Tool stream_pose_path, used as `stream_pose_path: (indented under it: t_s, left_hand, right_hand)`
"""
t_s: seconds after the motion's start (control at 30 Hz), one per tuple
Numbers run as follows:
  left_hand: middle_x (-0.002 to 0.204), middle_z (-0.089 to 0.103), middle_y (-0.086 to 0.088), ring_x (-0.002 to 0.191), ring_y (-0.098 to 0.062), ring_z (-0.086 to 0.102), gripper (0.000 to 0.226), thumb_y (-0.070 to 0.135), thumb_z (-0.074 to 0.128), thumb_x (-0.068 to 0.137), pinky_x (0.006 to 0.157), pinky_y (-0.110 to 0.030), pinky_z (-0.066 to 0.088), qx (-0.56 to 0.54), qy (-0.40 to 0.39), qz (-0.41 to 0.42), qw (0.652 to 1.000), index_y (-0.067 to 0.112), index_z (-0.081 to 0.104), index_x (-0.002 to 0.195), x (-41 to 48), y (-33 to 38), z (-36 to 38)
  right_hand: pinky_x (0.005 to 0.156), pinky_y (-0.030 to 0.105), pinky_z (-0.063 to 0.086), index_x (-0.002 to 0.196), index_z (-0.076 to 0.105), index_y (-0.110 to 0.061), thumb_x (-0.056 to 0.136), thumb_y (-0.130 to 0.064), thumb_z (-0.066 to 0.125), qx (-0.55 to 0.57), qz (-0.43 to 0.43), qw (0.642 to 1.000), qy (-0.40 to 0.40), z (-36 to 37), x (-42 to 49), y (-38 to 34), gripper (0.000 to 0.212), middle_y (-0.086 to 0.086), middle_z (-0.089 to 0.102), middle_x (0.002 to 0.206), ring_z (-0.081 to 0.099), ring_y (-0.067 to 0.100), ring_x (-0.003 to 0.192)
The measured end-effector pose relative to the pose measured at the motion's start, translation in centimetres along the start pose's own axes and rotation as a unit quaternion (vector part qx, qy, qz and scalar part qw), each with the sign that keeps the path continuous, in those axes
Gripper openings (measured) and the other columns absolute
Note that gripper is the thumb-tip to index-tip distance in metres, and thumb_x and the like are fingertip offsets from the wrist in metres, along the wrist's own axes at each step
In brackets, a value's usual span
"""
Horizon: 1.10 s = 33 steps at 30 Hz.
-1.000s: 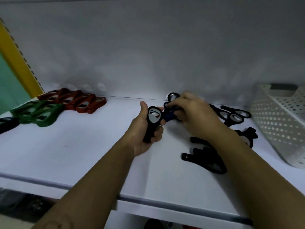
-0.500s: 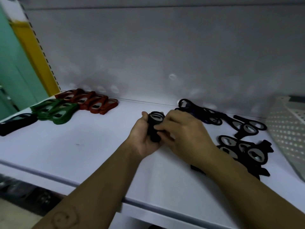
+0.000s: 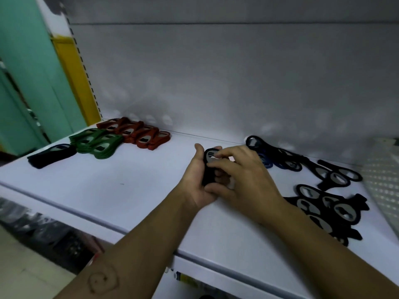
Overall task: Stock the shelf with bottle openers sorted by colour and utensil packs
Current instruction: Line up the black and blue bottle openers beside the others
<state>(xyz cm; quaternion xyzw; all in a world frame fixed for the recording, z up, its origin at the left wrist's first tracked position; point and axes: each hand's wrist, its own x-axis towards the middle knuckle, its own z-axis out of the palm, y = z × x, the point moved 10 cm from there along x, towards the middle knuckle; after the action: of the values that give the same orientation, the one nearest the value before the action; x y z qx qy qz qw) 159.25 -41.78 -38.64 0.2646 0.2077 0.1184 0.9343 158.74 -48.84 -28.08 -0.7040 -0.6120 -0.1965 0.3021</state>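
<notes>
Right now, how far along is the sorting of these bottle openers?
Done, it seems: red openers and green openers lie in neat rows at the back left, a black stack beside them. In hand: the left hand grips a black opener, and the right hand pinches it too. Left: loose black openers and blue openers on the right. No utensil packs in view.

Tally: six opener lots, one basket, one left hand, one right hand.
One red row, one green stack, one black stack, one blue cluster, one loose black pile, one held black stack; pieces overlap, uncountable.
</notes>
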Motion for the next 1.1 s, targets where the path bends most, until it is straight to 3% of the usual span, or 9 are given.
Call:
stream_pose_path:
  t_s: [0.1,0.17,0.27,0.37,0.5,0.7,0.8,0.9,1.1]
  left_hand:
    - [0.068,0.058,-0.001,0.053,-0.007,0.042,0.068,0.077,0.032,0.085,0.048,-0.016,0.025,0.030,-0.026,-0.001,0.999,0.017,0.061,0.098,-1.5,0.7,0.0]
    - [0.065,0.056,-0.001,0.039,-0.005,0.034,0.075,0.075,0.026,0.088,0.039,-0.014,0.020,0.093,-0.040,0.006,0.995,0.013,0.068,0.086,-3.0,2.1,-0.3]
    - [0.072,0.055,-0.006,0.034,-0.006,0.030,0.075,0.076,0.024,0.088,0.032,-0.015,0.023,0.229,-0.050,0.001,0.972,0.011,0.061,0.080,-5.5,4.1,-0.9]
    - [0.074,0.056,-0.009,0.033,-0.007,0.028,0.080,0.077,0.020,0.088,0.034,-0.013,0.020,0.330,-0.051,-0.010,0.943,0.010,0.063,0.078,-8.0,5.9,-1.6]
    - [0.070,0.054,-0.009,0.031,-0.006,0.027,0.081,0.077,0.020,0.086,0.036,-0.013,0.017,0.392,-0.062,-0.010,0.918,0.013,0.070,0.081,-11.7,8.0,-2.7]
    - [0.066,0.062,-0.009,0.036,-0.013,0.035,0.077,0.073,0.019,0.092,0.038,-0.016,0.026,0.542,0.078,0.070,0.834,0.010,0.062,0.101,-15.2,13.8,-7.9]
    - [0.067,0.065,-0.006,0.045,-0.014,0.045,0.056,0.059,0.040,0.097,0.041,-0.020,0.030,0.483,0.163,0.170,0.843,0.008,0.066,0.100,-17.4,17.2,-10.9]
    - [0.067,0.064,-0.007,0.051,-0.014,0.052,0.045,0.050,0.054,0.094,0.042,-0.024,0.037,0.301,0.211,0.265,0.891,0.006,0.066,0.098,-18.5,18.8,-13.2]
    - [0.059,0.049,-0.006,0.047,-0.016,0.042,0.035,0.040,0.031,0.103,0.039,-0.023,0.034,0.338,0.317,0.344,0.816,0.017,0.052,0.087,-19.4,20.3,-14.5]
  right_hand:
    - [0.090,0.016,0.038,0.112,0.069,-0.026,0.084,-0.052,0.059,0.101,0.081,0.992,0.006,-0.6,0.3,1.2,0.039,-0.012,0.058,0.114,0.051,0.005,0.106]
    - [0.079,0.017,0.047,0.112,0.069,-0.025,0.090,-0.039,0.063,0.163,0.134,0.977,0.019,-0.9,1.2,1.7,0.027,-0.012,0.059,0.111,0.058,0.001,0.091]
    - [0.072,0.021,0.050,0.119,0.064,-0.024,0.092,-0.034,0.062,0.219,0.211,0.947,-0.104,1.1,2.4,1.0,0.029,-0.012,0.067,0.099,0.061,0.003,0.074]
    - [0.055,0.015,0.043,0.112,0.067,-0.017,0.094,-0.024,0.061,0.303,0.216,0.911,-0.176,2.7,3.8,-2.5,0.020,-0.005,0.069,0.071,0.058,0.008,0.059]
    - [0.046,0.022,0.036,0.103,0.065,-0.012,0.093,-0.017,0.063,0.385,0.212,0.872,-0.215,4.8,5.1,-6.8,0.012,0.004,0.068,0.062,0.051,0.009,0.050]
    - [0.044,0.027,0.038,0.095,0.068,-0.012,0.091,-0.019,0.067,0.362,0.227,0.883,-0.196,7.5,7.2,-10.6,0.008,-0.007,0.063,0.057,0.048,0.010,0.046]
    - [0.040,0.025,0.041,0.088,0.068,-0.009,0.092,-0.015,0.065,0.403,0.297,0.858,-0.120,8.7,7.1,-10.6,0.007,0.003,0.062,0.062,0.049,0.011,0.044]
    - [0.042,0.026,0.042,0.088,0.067,-0.001,0.094,-0.016,0.063,0.486,0.408,0.772,-0.042,11.1,5.8,-10.5,0.017,0.009,0.058,0.058,0.047,0.015,0.040]
    - [0.048,0.028,0.046,0.098,0.066,-0.006,0.099,-0.018,0.054,0.498,0.477,0.724,-0.008,14.5,4.3,-13.0,0.017,0.010,0.059,0.061,0.050,0.017,0.042]
